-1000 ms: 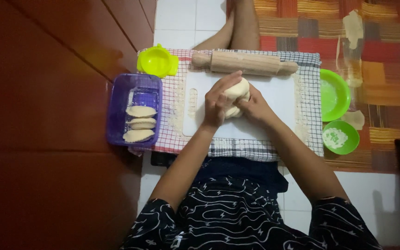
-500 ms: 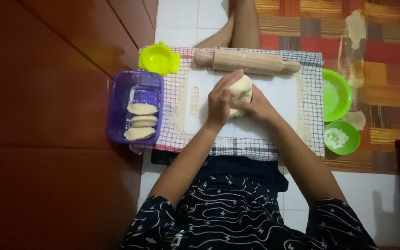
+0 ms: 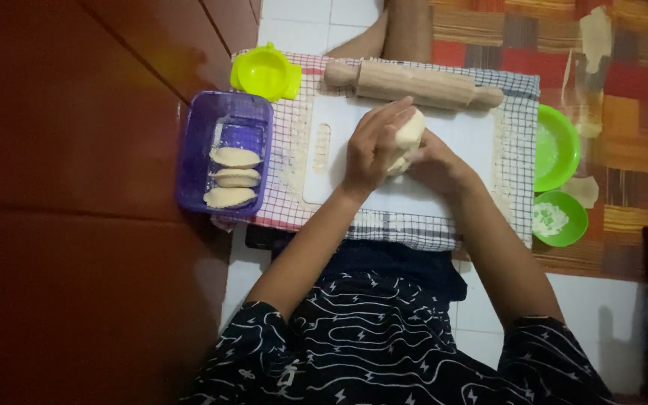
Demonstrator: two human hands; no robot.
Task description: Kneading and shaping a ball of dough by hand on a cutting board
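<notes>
The left hand (image 3: 369,150) is curling over a pale lump of dough (image 3: 408,135), its fingers wrapping the left and far side of it; the right hand (image 3: 433,161) is cupping the same lump from the right and near side, mostly hidden behind the dough and the left hand; both grips are clenching on the dough, which is sitting between the palms, raised just above the white cutting board (image 3: 459,150); whether the lump is touching the board cannot be told.

The board is lying on a checked cloth (image 3: 515,180) spread on the tiled floor (image 3: 294,15); a wooden rolling pin (image 3: 414,84) is resting across the far edge of the board, just beyond the hands; flour is dusting the cloth along the board's left side.

To the left of the cloth a purple plastic tray (image 3: 189,161) is holding three folded dough pieces (image 3: 232,178), lying one behind another in its near half; just beyond the tray a yellow-green dumpling press (image 3: 265,73) is sitting closed at the cloth's far left corner.

On the right, a green plate (image 3: 560,146) is lying beside the cloth; near it, a smaller green bowl (image 3: 560,217) is holding something white.
</notes>
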